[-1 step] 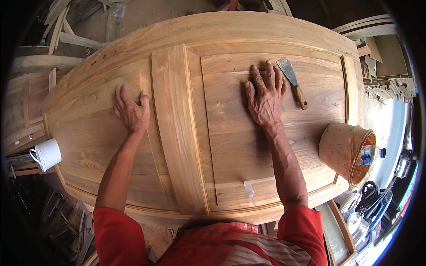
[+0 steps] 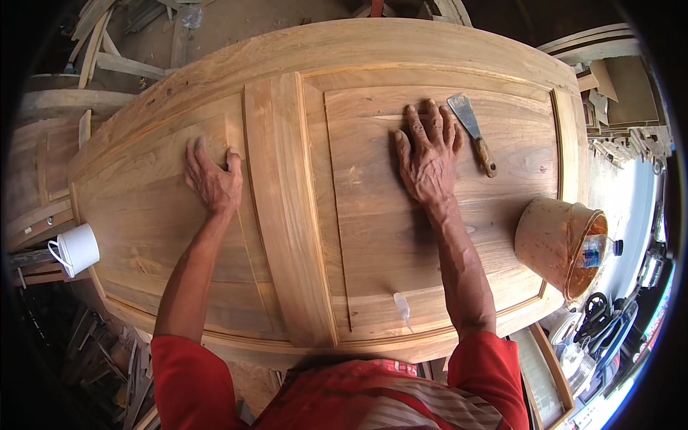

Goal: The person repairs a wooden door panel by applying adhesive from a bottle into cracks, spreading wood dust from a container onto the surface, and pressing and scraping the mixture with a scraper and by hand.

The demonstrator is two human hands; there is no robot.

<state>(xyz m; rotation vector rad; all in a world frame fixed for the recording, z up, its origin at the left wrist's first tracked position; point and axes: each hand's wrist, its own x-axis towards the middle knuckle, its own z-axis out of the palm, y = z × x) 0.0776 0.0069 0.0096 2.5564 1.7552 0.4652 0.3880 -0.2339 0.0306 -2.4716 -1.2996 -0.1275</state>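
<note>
Lying under left hand (image 2: 217, 185) and right hand (image 2: 432, 172), fingers (image 2: 434, 125) apart: a panelled wooden door (image 2: 285, 201)

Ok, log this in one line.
left hand: open, on door | right hand: open, on door beside scraper | bucket: on door, right

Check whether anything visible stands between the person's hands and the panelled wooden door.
Nothing visible does: the left hand rests on the left panel, the right hand on the right panel, though both palms are hidden. The putty knife lies beside the right hand, to its right.
</note>
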